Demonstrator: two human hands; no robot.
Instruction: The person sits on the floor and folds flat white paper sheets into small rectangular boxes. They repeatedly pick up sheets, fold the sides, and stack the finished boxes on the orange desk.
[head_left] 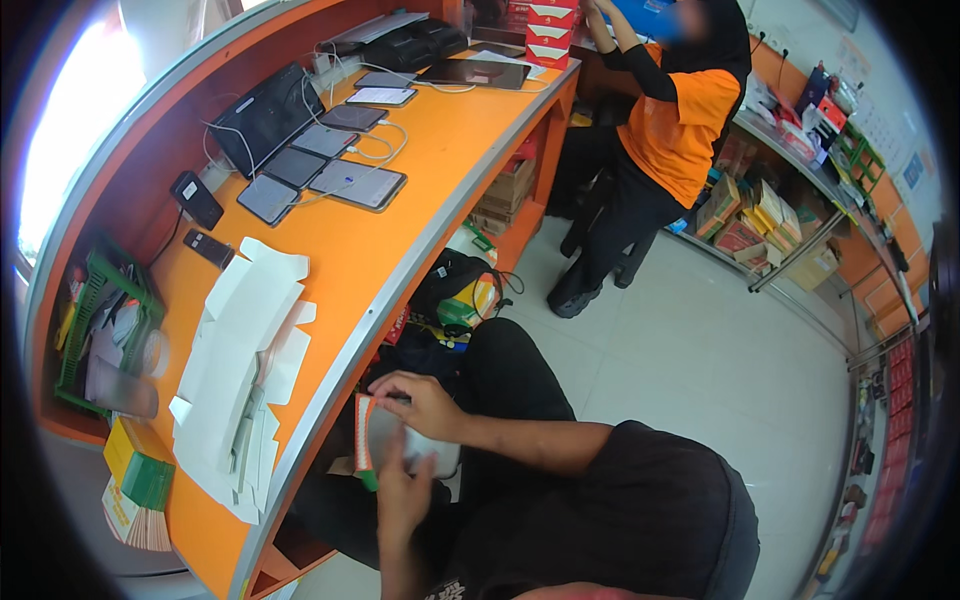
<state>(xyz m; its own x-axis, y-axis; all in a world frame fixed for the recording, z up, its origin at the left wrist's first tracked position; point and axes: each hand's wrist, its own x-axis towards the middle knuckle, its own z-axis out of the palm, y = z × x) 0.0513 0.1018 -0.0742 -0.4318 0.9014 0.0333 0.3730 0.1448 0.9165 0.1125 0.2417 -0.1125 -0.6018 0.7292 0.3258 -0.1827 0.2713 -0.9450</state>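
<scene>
On my lap lies a flat grey-and-white piece (384,430) with an orange-and-white edge; its exact kind is not clear. My right hand (425,408) has its fingers closed on the upper part of that edge. Over the grey surface, my left hand (403,495) has its fingers stretched and apart, with the fingertips smeared by motion. A pale rounded part (445,458) shows beside the left fingers, and a bit of green shows below the orange edge.
The orange counter (335,240) carries white cardboard sheets (235,370), several phones (360,184) with cables, a green basket (85,350) and a yellow-green box (138,462). A person in an orange shirt (680,140) is by red-and-white boxes (549,35). Shelves (800,155) line the right.
</scene>
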